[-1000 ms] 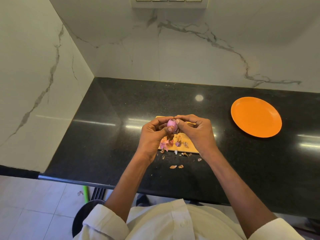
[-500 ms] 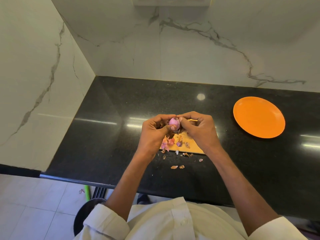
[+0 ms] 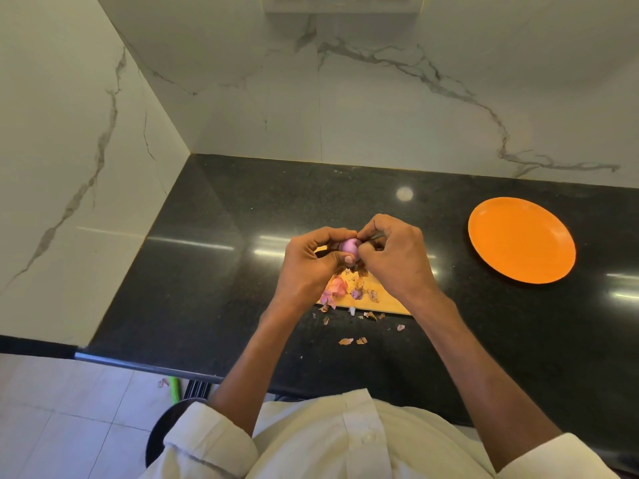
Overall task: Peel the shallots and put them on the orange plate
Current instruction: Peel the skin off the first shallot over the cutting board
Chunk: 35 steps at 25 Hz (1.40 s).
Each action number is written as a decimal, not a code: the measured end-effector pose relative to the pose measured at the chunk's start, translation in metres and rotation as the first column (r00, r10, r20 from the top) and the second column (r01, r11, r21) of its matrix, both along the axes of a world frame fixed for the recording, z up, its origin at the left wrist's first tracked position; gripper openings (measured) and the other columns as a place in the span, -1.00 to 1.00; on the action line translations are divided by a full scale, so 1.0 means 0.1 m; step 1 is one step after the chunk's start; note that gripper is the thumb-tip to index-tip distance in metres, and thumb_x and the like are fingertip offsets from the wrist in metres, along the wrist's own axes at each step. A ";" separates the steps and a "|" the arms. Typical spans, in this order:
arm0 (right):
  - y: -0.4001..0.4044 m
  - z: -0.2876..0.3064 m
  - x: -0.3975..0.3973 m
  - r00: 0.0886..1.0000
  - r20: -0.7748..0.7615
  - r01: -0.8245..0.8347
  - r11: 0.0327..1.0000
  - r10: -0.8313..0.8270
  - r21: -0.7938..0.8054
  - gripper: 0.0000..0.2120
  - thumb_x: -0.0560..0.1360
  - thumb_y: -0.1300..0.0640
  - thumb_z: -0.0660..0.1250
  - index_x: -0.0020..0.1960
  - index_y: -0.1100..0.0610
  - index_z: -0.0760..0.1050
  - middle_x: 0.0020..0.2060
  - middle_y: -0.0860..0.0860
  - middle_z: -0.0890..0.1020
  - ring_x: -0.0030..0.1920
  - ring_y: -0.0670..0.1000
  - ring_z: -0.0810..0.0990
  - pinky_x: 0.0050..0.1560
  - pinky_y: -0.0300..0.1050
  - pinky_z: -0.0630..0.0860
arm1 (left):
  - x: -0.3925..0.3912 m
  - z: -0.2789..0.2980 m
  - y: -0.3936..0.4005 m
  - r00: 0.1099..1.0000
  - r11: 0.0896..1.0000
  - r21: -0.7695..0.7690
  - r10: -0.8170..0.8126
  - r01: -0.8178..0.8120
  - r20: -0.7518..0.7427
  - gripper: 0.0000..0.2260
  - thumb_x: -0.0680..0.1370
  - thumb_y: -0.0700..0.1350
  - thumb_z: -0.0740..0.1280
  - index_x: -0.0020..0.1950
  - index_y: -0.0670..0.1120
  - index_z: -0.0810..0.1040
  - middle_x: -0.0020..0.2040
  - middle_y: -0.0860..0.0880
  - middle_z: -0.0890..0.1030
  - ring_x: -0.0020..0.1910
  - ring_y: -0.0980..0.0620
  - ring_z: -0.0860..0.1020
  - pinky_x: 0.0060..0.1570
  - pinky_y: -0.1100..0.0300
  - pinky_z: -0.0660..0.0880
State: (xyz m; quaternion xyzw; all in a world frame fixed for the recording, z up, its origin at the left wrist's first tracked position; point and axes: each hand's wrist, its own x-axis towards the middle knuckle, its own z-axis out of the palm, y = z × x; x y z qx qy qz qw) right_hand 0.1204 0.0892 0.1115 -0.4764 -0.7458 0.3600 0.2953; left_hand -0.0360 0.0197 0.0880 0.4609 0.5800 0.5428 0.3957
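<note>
1. Holding one shallot [image 3: 348, 244] above the far end of the wooden cutting board [image 3: 387, 303], near the middle of the black granite counter [image 3: 214, 271]; pink-purple flesh showing on top, so peeling judged well advanced.
2. Gripping with left hand [image 3: 311, 267]: fingers curling over the far side of the bulb, thumb pressing up from the near side. Serving as the clamp.
3. Pinching with right hand [image 3: 397, 257]: fingertips closing on the right flank of the bulb, apparently on a strip of skin; the strip itself too small to confirm.
4. Noting peel scraps [image 3: 340, 288] lying on the board under the hands, with smaller flakes [image 3: 352, 341] scattering onto the counter just near of the board's edge.
5. Noting orange plate [image 3: 521, 239] sitting well apart to the right, bearing nothing visible; no other whole shallots in view.
6. Judging the step in hand: stripping the last dry skin. Advising peeling from the cut end toward the root in long strips, rotating the bulb in the left hand rather than regripping with both.
7. Advising keeping the bulb over the board, so scraps keep dropping there and not on the counter.
8. Flagging risk: bare flesh being slick, so squeezing too hard likely popping the bulb out; light, steady clamping preferred.
9. Checking underside for leftover papery patches before carrying right to the plate.
</note>
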 end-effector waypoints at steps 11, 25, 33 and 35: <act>0.16 -0.06 0.08 0.975 -0.197 -0.141 0.970 0.102 -0.199 -0.79 0.54 0.07 0.56 0.04 0.03 0.53 -0.11 0.05 0.65 -0.06 0.17 0.68 -0.18 0.15 0.71 | 0.04 -0.11 0.20 0.944 0.995 -0.071 -0.040 0.067 0.327 -0.75 0.71 -0.29 0.30 0.35 -0.20 0.66 0.26 -0.19 0.72 0.28 -0.15 0.69 0.24 -0.02 0.64; 0.24 -0.05 0.01 0.970 -0.174 -0.186 0.978 0.168 -0.092 -0.85 0.60 0.14 0.49 -0.07 0.06 0.53 -0.14 0.03 0.59 -0.10 0.10 0.64 -0.22 -0.07 0.68 | 0.03 -0.11 0.23 0.871 0.997 -0.073 0.021 0.017 0.491 -0.71 0.62 -0.17 0.39 0.31 -0.25 0.66 0.26 -0.29 0.70 0.25 -0.20 0.68 0.27 -0.08 0.63; 0.14 -0.04 0.02 0.939 -0.326 -0.149 0.983 0.107 -0.108 -0.88 0.60 0.14 0.48 0.05 0.10 0.55 -0.06 0.05 0.61 -0.09 0.05 0.69 -0.14 -0.07 0.69 | 0.04 -0.08 0.25 0.894 0.998 -0.055 0.044 -0.022 0.446 -0.77 0.64 -0.21 0.41 0.29 -0.14 0.67 0.23 -0.15 0.71 0.24 -0.11 0.68 0.18 0.06 0.63; 0.14 -0.01 0.02 0.945 -0.318 -0.130 0.982 0.080 -0.138 -0.76 0.57 0.09 0.52 0.19 0.05 0.57 0.00 -0.03 0.66 -0.02 0.00 0.72 -0.09 -0.09 0.71 | -0.01 -0.09 0.26 0.890 0.999 -0.028 0.031 -0.021 0.455 -0.71 0.56 -0.17 0.49 0.29 -0.10 0.68 0.26 -0.14 0.70 0.29 -0.14 0.66 0.23 0.00 0.62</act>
